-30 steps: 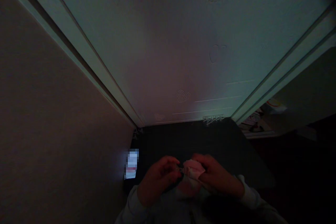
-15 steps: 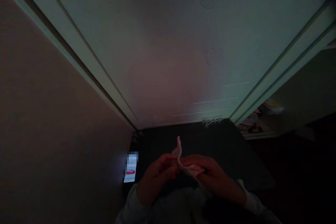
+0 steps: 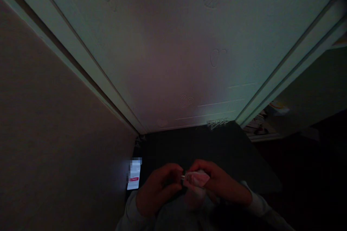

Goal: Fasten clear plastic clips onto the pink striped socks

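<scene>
In the dim light, my right hand [image 3: 217,180] is closed on a pink cloth [image 3: 199,179], part of which hangs down below the fingers. My left hand [image 3: 162,184] is just left of it, thumb and fingertips pinched at a small shiny piece [image 3: 183,178] that pokes out of the cloth's left side. What kind of piece it is, the dark picture does not show. Both hands are above the near edge of a dark table [image 3: 168,148].
A lit phone [image 3: 134,175] leans at the table's left edge by the wall. Several small shiny pieces [image 3: 217,123] lie at the back against a pale panel [image 3: 173,61] with embossed hearts. To the right, an opening holds jumbled items [image 3: 278,109].
The cloth, which stood up in a fold between my hands, is now bunched lower around the shiny piece. My left hand has shifted slightly down and left.
</scene>
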The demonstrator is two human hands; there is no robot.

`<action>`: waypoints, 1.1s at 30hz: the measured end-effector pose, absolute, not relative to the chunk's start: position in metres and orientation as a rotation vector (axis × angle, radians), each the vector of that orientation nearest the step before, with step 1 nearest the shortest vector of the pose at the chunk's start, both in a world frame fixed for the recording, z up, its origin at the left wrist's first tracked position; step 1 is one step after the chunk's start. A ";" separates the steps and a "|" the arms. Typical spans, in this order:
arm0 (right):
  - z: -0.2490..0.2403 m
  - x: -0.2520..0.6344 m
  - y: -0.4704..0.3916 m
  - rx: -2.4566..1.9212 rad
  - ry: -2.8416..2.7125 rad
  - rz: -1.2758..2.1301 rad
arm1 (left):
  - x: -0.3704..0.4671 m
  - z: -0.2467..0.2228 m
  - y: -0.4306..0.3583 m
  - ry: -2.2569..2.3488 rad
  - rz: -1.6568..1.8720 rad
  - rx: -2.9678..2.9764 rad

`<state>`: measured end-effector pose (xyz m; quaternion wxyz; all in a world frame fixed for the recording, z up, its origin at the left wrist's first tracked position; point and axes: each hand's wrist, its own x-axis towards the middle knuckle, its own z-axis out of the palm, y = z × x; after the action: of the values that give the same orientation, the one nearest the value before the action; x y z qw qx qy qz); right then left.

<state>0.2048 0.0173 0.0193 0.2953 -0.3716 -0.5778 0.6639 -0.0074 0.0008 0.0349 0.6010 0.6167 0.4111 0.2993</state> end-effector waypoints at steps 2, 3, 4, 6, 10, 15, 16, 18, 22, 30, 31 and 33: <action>0.020 0.203 0.017 -0.971 -1.454 1.838 | -0.009 0.035 0.002 0.956 0.665 1.452; 0.019 0.202 0.017 -0.966 -1.406 1.874 | -0.010 0.034 0.002 0.961 0.660 1.457; 0.018 0.201 0.018 -0.964 -1.358 1.911 | -0.010 0.033 0.002 0.965 0.665 1.456; 0.013 0.199 0.018 -0.971 -1.259 1.982 | -0.011 0.031 0.001 0.969 0.684 1.444; 0.002 0.193 0.019 -0.965 -1.122 2.091 | -0.013 0.028 -0.001 0.990 0.702 1.462; 0.000 0.192 0.018 -1.002 -1.317 1.904 | -0.014 0.026 -0.002 1.075 0.708 1.519; -0.001 0.193 0.018 -0.998 -1.368 1.810 | -0.013 0.026 -0.001 1.096 0.714 1.502; -0.003 0.194 0.018 -0.988 -1.471 1.590 | -0.011 0.024 0.000 1.143 0.704 1.464; -0.012 0.194 0.017 -0.984 -1.647 1.215 | -0.006 0.024 0.005 1.269 0.647 1.476; -0.013 0.191 0.016 -1.044 -1.652 1.148 | -0.006 0.024 0.004 1.354 0.665 1.493; -0.012 0.191 0.016 -1.038 -1.658 1.171 | -0.006 0.024 0.004 1.345 0.667 1.472; -0.011 0.192 0.016 -1.045 -1.637 1.196 | -0.007 0.025 0.003 1.320 0.679 1.446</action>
<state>0.1917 0.0162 -0.0112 0.4173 -0.4164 -0.6523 0.4764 -0.0067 0.0032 0.0247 0.5094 0.6004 0.5482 0.2820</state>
